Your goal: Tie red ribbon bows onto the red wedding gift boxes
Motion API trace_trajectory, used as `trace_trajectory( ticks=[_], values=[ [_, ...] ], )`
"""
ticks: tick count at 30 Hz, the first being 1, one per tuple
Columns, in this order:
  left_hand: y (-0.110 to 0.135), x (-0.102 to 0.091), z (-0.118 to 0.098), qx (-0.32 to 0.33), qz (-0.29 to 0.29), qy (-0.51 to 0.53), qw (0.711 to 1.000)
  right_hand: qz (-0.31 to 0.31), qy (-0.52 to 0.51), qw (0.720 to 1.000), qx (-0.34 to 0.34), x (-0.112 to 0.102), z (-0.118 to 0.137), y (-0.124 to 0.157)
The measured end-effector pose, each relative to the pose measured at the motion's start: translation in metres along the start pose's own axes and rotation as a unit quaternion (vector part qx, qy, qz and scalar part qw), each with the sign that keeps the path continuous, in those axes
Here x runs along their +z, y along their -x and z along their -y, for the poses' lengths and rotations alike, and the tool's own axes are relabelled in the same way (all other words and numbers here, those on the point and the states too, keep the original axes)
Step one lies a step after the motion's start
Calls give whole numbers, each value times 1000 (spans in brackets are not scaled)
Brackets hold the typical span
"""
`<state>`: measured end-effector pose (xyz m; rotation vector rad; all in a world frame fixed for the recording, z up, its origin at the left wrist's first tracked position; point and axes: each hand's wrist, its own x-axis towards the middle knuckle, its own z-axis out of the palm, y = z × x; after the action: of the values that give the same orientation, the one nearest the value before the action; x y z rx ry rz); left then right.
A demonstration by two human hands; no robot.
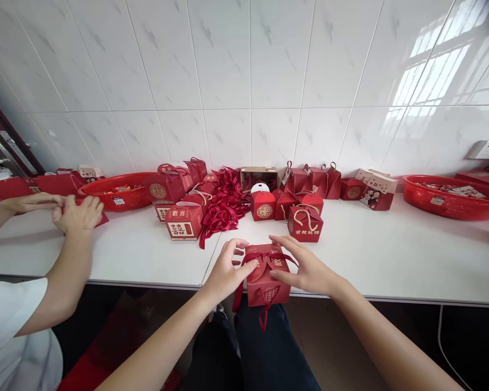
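Note:
A small red gift box (pixel 266 282) stands at the near edge of the white table (pixel 391 255), with a dark red ribbon (pixel 269 256) across its top and a tassel hanging down its front. My left hand (pixel 227 270) pinches the ribbon at the box's left top edge. On the box's right top lies my right hand (pixel 303 264), fingers curled over the ribbon.
A pile of red ribbons (pixel 224 203) and many red gift boxes (pixel 183 220) line the back of the table. Red basins stand at left (pixel 114 193) and right (pixel 452 198). Another person's hands (pixel 71 212) work at the left.

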<state>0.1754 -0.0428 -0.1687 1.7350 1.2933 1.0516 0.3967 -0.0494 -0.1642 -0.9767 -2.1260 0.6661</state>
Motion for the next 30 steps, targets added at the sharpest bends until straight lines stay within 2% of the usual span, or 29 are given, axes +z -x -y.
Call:
trace_trajectory(
  ticks=[9,13,15,17,20,23,25,30],
  values=[
    [1,7,1,-40,-5,38,998,7,40,999,14,1,-4,-7],
    [3,11,-1,-135,2,95,986,-20,6,1000,18,11,-6,1],
    [4,11,0,-182,13,116,976,-62,-13,996,61,16,-9,5],
    [4,10,2,-200,28,114,973,-115,-9,985,131,19,-12,8],
    [4,8,5,-156,50,64,984,-157,54,962,216,20,-13,10],
    [6,8,5,-86,36,-34,995,-141,96,954,245,19,-9,11],
    [9,9,5,-64,14,-74,995,-132,88,958,239,19,-3,13],
    [12,16,9,-58,-41,-89,994,-114,9,976,187,24,13,20]
  ],
)
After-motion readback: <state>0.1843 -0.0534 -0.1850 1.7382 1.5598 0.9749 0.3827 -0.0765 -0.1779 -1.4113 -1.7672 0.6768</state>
